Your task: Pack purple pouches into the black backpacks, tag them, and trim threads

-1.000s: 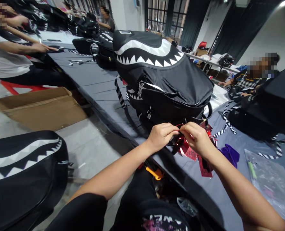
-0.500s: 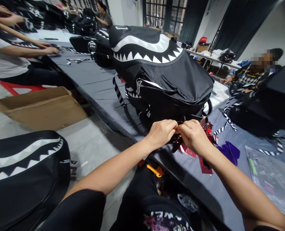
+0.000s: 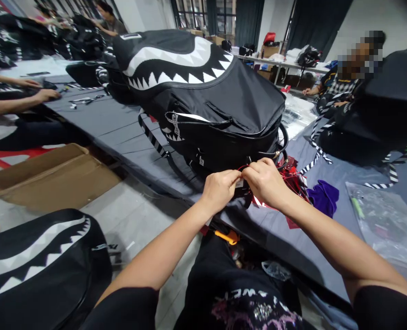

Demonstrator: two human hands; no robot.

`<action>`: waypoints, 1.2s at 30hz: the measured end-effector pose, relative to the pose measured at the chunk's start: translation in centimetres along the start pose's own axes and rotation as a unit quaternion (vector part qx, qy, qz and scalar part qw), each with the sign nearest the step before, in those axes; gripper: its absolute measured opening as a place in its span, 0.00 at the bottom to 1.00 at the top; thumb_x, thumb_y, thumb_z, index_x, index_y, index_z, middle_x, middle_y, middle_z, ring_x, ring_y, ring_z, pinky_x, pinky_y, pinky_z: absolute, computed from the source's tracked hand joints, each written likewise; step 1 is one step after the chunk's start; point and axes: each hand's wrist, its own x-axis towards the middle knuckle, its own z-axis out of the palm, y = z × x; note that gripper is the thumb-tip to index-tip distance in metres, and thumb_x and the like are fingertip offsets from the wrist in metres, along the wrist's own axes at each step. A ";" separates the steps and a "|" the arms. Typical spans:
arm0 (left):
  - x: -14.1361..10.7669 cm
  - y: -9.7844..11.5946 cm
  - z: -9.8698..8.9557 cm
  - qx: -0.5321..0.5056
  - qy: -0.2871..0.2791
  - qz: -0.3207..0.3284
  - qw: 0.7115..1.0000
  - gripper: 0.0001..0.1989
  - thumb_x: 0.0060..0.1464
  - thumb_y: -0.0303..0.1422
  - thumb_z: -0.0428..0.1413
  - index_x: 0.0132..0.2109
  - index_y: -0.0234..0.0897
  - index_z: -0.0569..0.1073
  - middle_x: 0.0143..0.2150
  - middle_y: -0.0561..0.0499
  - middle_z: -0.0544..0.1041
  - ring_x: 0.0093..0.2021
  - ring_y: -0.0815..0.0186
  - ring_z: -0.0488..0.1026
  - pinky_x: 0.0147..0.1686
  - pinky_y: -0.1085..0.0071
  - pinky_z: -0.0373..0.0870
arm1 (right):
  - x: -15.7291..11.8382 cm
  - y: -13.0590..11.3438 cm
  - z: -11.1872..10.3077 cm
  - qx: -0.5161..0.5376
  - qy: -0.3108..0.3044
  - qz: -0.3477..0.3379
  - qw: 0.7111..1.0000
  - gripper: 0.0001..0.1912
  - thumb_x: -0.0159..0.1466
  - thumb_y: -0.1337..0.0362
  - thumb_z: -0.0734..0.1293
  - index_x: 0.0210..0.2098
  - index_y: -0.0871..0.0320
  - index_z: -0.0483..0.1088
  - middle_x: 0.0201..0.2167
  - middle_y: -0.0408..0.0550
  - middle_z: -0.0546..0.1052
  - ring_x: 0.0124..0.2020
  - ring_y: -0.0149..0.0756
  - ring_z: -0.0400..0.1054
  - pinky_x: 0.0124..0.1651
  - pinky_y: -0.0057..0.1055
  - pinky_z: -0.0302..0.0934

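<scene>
A black backpack (image 3: pixel 220 103) with a white shark-mouth print lies on the table in front of me, its near side just beyond my fingers. My left hand (image 3: pixel 220 189) is closed in a pinch, fingertips almost touching those of my right hand (image 3: pixel 264 182), also pinched. Between them a thin red string (image 3: pixel 242 167) shows beside the bag's lower front; its ends are hidden in my fingers. A black loop handle (image 3: pixel 284 137) stands right of my right hand. Shiny red tags (image 3: pixel 292 169) with red strings lie beside and under my right wrist.
A purple cloth (image 3: pixel 323 198) and a clear plastic bag (image 3: pixel 384 220) lie on the right. Another shark-print bag (image 3: pixel 52 256) is at lower left, near a cardboard box (image 3: pixel 55 176) on the floor. People sit at left and right. An orange-handled tool (image 3: pixel 228 236) is below the table edge.
The view has turned slightly, so the backpack and box appear further left. My hands stay pinched close together by the bag, and a pale piece now shows below their fingertips.
</scene>
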 end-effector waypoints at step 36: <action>0.1 1.0 -0.8 -0.108 0.022 -0.101 0.989 0.03 0.56 0.29 0.56 0.35 0.38 0.75 0.30 0.53 0.79 0.29 0.69 0.74 0.31 0.75 0.64 | -0.2 -0.4 0.1 0.229 0.088 0.108 0.963 0.06 0.63 0.72 0.60 0.35 0.55 0.60 0.29 0.44 0.72 0.31 0.35 0.67 0.36 0.29 0.57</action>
